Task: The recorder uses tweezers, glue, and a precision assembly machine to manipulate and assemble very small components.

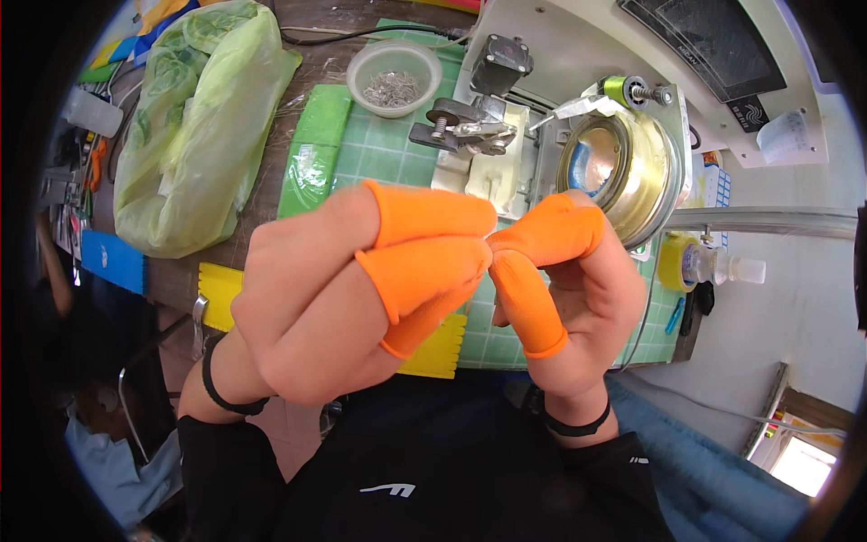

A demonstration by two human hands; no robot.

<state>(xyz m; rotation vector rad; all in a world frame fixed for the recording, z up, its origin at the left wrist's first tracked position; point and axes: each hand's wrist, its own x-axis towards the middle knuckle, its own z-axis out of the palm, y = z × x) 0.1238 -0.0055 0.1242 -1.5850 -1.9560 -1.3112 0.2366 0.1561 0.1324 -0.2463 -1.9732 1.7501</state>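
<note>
My left hand (352, 271) and my right hand (569, 289) meet fingertip to fingertip over the near part of the green cutting mat (370, 161). Orange rubber finger cots (433, 217) cover the thumb and some fingers of each. Both hands are closed in a pinch; whatever lies between the tips is too small or hidden to name. Just beyond them stands a bench machine with a metal clamp fixture (483, 135) and a large spool of pale gold wire (623, 172). A white bowl (395, 56) of small thin metal parts sits farther back.
A translucent green plastic bag (199, 135) fills the left side of the table, beside a bright green block (313, 149). Yellow notched strips (217, 294) lie along the near edge. At right are a yellow tape roll (675, 262) and a clear bottle (722, 267). Someone's arm (56, 271) shows at far left.
</note>
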